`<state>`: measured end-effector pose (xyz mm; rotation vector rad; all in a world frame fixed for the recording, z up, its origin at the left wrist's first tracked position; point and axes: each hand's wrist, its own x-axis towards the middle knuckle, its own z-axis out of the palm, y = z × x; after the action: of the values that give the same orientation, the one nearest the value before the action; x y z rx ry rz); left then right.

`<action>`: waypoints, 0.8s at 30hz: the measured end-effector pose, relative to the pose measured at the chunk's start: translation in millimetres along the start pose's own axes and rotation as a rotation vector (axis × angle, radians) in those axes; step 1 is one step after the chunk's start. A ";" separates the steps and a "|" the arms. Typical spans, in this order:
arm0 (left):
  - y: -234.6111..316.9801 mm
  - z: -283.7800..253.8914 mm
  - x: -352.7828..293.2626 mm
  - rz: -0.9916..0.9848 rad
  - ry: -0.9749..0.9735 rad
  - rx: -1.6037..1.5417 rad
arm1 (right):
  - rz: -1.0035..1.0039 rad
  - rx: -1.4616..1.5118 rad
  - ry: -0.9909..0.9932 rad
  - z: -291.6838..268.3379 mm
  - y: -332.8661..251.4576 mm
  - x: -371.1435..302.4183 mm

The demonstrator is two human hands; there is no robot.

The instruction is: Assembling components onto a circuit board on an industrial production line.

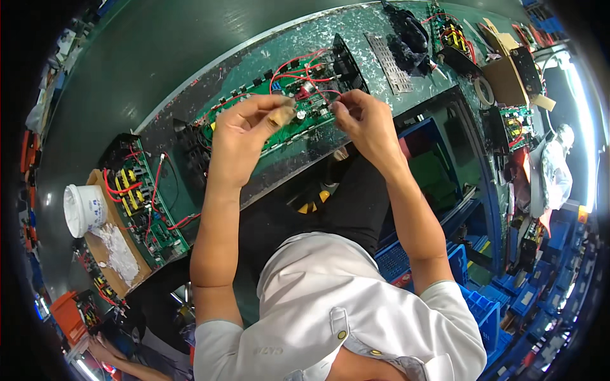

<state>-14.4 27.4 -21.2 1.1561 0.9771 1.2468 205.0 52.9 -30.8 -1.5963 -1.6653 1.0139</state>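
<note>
A long green circuit board (275,141) lies on the worktable in front of me, with black fan-like end pieces and red wires (284,67) looping over its far side. My left hand (244,130) is over the board's middle, thumb and forefinger pinched together; whatever sits between them is too small to name. Toward the board's right end, my right hand (370,124) is closed at the fingertips on a thin red wire (327,91) that arches up from the board. The wire's tip is hidden by the fingers.
On the left stand another board with yellow coils (132,190), a white tub (84,209) and a cardboard tray (121,254) with white paste. A perforated metal plate (389,63), a black bag (408,38) and a tape roll (484,91) lie right. Other people are at both sides.
</note>
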 end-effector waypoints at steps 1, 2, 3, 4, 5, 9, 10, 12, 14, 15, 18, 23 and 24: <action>-3.0 -0.7 0.1 -0.001 0.023 -0.099 | 0.001 -0.014 -0.009 3.3 4.5 0.3; -3.7 -1.1 0.0 -0.002 0.032 -0.112 | -0.135 -0.106 0.051 8.9 13.0 0.8; -2.6 -1.2 0.1 -0.018 0.048 -0.163 | -0.274 -0.197 0.110 12.5 17.3 1.2; -3.5 -1.9 -0.4 -0.035 0.066 -0.214 | -0.214 -0.169 0.074 13.8 14.4 1.4; -6.7 -2.4 -0.9 -0.013 0.057 -0.179 | -0.215 -0.179 0.063 15.8 14.7 1.8; -8.4 -1.0 -5.1 0.006 0.044 -0.267 | -0.142 -0.213 0.084 20.4 15.5 3.6; -9.8 -1.3 -5.0 0.017 0.036 -0.249 | -0.136 -0.225 0.089 20.6 15.4 3.8; -12.1 -2.2 -4.9 0.027 0.032 -0.234 | -0.167 -0.278 0.085 20.8 12.7 3.3; -14.0 -3.3 -4.9 0.032 0.035 -0.168 | -0.197 -0.330 0.081 21.0 7.7 2.8; -13.4 -3.0 -5.0 0.030 0.039 -0.172 | -0.211 -0.364 0.076 21.1 4.1 2.7; -10.7 -1.8 -3.9 0.072 0.004 -0.149 | -0.263 -0.472 0.068 20.7 -3.5 5.2; -9.4 -0.4 -3.6 0.089 -0.013 -0.142 | -0.345 -0.634 0.033 22.9 -4.8 8.9; -9.7 -0.3 -4.1 0.092 -0.023 -0.140 | -0.360 -0.664 0.004 23.2 -3.1 8.4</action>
<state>-13.4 23.7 -31.0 1.1135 0.8133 1.3509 183.0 58.7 -40.9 -1.5741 -2.3301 0.2776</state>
